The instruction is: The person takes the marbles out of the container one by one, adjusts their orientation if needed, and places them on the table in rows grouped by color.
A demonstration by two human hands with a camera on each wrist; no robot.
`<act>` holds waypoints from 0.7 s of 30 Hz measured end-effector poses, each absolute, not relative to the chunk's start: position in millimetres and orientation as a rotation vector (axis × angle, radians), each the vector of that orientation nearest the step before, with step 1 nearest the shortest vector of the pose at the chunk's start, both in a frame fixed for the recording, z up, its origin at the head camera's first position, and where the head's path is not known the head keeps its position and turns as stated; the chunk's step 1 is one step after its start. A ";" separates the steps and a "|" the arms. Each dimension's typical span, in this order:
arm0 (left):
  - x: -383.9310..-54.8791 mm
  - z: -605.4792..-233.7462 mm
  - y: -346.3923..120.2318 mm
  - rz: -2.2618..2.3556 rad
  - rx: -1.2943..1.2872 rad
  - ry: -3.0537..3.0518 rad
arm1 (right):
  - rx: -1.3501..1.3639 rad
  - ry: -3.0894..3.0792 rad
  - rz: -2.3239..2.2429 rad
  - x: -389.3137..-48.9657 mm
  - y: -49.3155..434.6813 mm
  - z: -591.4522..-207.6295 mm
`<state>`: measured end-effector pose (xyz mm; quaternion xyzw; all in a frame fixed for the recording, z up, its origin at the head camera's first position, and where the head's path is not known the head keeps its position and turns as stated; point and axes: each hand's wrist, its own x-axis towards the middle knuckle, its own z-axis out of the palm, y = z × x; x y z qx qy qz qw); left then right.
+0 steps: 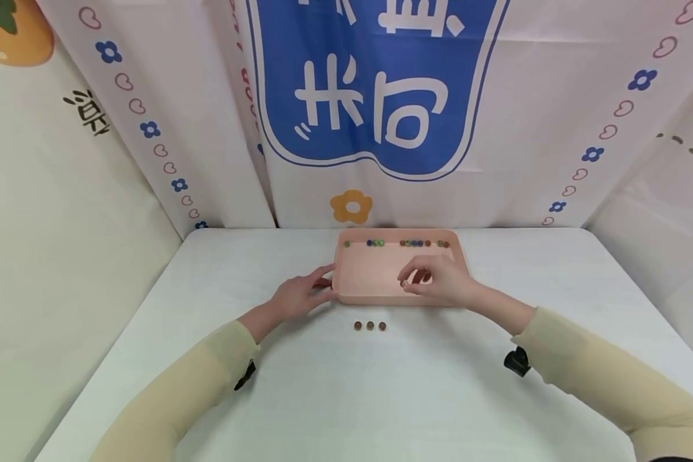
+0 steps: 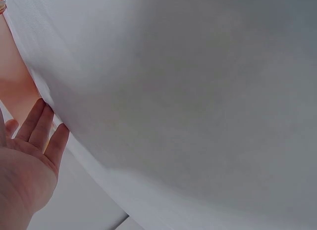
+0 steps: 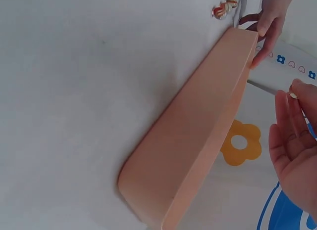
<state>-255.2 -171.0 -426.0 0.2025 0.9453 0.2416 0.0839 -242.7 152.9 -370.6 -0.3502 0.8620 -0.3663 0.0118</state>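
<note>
A shallow pink tray (image 1: 369,273) lies on the white table, with several coloured marbles (image 1: 414,243) strung out along its far side. My left hand (image 1: 297,296) rests its extended fingertips against the tray's left side; the left wrist view shows those fingers (image 2: 57,146) fairly straight. Over the tray's right half, my right hand (image 1: 441,279) pinches a small marble (image 1: 404,283) between thumb and fingertips. The right wrist view shows this marble (image 3: 293,95) as a pale spot, mostly covered by the fingers. In front of the tray, three brownish marbles (image 1: 370,326) sit in a short row.
The white tabletop (image 1: 381,398) extends around the tray on every side. Behind it hangs a printed cloth (image 1: 514,192) with a blue sign and an orange flower. Dark wrist devices (image 1: 517,361) show beneath the sleeves.
</note>
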 end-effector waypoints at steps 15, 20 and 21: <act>-257.1 -427.2 -171.1 0.719 0.610 2.814 | -0.977 2.571 -1.147 -219.8 148.8 -406.5; -257.2 -428.4 -172.0 0.712 0.614 2.820 | -0.986 2.529 -1.115 -217.2 142.7 -415.9; -257.4 -428.7 -172.0 0.712 0.614 2.821 | -0.987 2.529 -1.104 -216.8 141.6 -418.0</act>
